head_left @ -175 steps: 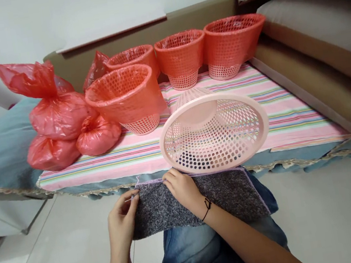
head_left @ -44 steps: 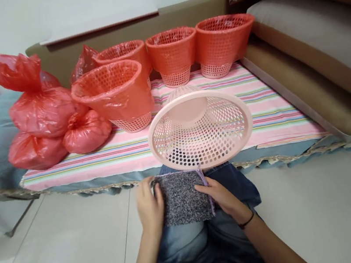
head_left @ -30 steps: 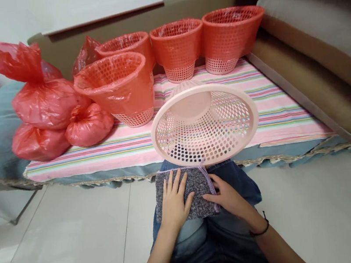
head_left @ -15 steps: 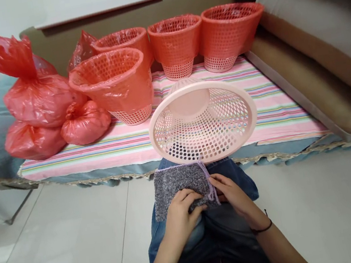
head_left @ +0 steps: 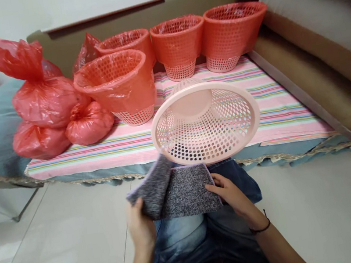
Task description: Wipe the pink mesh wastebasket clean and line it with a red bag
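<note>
A grey fuzzy cloth (head_left: 185, 190) with a lilac edge lies folded on my lap, over blue jeans. My left hand (head_left: 140, 228) grips the cloth's top layer at its left side and lifts it open like a flap. My right hand (head_left: 230, 191) rests on the cloth's right edge, fingers curled, pinning it to my knee. Just beyond the cloth, a pale pink perforated basket (head_left: 205, 122) lies tipped on its side with its mouth toward me, at the near edge of the striped cover (head_left: 280, 119).
Several orange-red lined baskets (head_left: 118, 87) stand on the striped cover, three in a back row (head_left: 235, 33). Tied red plastic bags (head_left: 46, 103) are piled at the left. A beige sofa (head_left: 321, 41) runs along the right. White floor tiles (head_left: 64, 251) lie around my legs.
The cloth, spread wide earlier, was folded into a small square and pressed flat by both hands. Now my left hand has peeled its top layer up and to the left.
</note>
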Tool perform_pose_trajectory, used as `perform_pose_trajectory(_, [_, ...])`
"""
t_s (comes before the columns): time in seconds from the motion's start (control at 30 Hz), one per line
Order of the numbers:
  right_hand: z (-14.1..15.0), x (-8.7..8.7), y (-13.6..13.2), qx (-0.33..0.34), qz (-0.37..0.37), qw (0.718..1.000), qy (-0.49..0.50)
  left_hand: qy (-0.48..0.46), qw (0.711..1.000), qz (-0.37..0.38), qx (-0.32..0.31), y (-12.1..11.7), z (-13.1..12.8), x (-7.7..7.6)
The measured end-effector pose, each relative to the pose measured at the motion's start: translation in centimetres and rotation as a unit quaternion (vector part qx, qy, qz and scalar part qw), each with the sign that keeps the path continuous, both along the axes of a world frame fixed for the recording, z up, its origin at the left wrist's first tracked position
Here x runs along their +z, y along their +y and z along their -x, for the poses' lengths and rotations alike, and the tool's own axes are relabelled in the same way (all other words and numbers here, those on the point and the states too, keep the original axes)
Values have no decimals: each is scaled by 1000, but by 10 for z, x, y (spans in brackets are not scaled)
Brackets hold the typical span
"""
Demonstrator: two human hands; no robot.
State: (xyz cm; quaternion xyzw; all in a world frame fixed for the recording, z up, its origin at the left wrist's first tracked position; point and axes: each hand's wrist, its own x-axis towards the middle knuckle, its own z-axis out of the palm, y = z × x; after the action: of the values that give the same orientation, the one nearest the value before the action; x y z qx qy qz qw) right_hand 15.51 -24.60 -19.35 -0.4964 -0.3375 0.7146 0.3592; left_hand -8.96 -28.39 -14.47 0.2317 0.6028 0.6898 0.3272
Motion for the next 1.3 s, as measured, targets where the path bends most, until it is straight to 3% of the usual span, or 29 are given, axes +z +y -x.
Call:
perform_pose_trajectory(0.07, [-1, -4, 0, 2, -2, 1000, -5, -75, 994, -40, 74, 3, 35, 6])
perform_pose_trajectory(0.17, [-2, -5, 0, 7, -7, 1000, -7, -82, 989, -57, 108, 5, 77, 5])
perform_pose_trajectory(0.27, [-1, -4, 0, 12, -10, 1000, -9, 2, 993, -36, 112, 1, 94, -7])
perform_pose_trajectory(0.33, [-1, -3, 0, 15, -10, 1000, -9, 87, 991, -9, 99, -4, 91, -14])
perform_pose_trajectory(0.4, [-1, -2, 0, 17, -7, 1000, -8, 212, 976, 17, 47, -8, 79, -16])
perform_pose_trajectory(0.47, [-1, -1, -1, 19, -1, 1000, -7, 364, 928, 19, -71, -9, 58, -14])
perform_pose_trajectory(0.57, [-1, 3, -2, 21, 2, 1000, -4, 530, 795, -28, -294, -6, 21, -17])
perform_pose_trajectory(0.63, [0, 4, -3, 20, 3, 1000, 0, 582, 718, -41, -380, -2, 1, -25])
perform_pose_trajectory(0.67, [0, 5, -3, 19, 3, 1000, 2, 598, 695, -39, -399, 0, -6, -30])
perform_pose_trajectory(0.8, [4, 3, 0, 11, -13, 1000, -2, 625, 663, -36, -411, 5, -9, -41])
perform_pose_trajectory(0.93, [7, 0, 2, -6, -20, 1000, -22, 628, 637, -119, -430, 4, 7, -38])
perform_pose_trajectory(1.0, [7, -1, 1, -10, -17, 999, -28, 627, 629, -127, -442, 1, 11, -38])
perform_pose_trajectory(1.07, [7, -2, 0, -7, -16, 999, -30, 615, 634, -101, -458, -2, 11, -39])
perform_pose_trajectory(1.13, [6, -3, -1, -3, -22, 999, -33, 572, 667, -72, -472, -5, 9, -42])
perform_pose_trajectory(1.2, [5, -5, -2, -2, -29, 999, -36, 479, 754, -47, -447, -6, 10, -45])
perform_pose_trajectory(1.27, [4, -8, -2, -2, -28, 999, -36, 335, 883, -10, -327, -4, 19, -48])
perform_pose_trajectory(1.3, [4, -9, -1, -2, -25, 999, -33, 266, 932, 10, -244, -3, 27, -49])
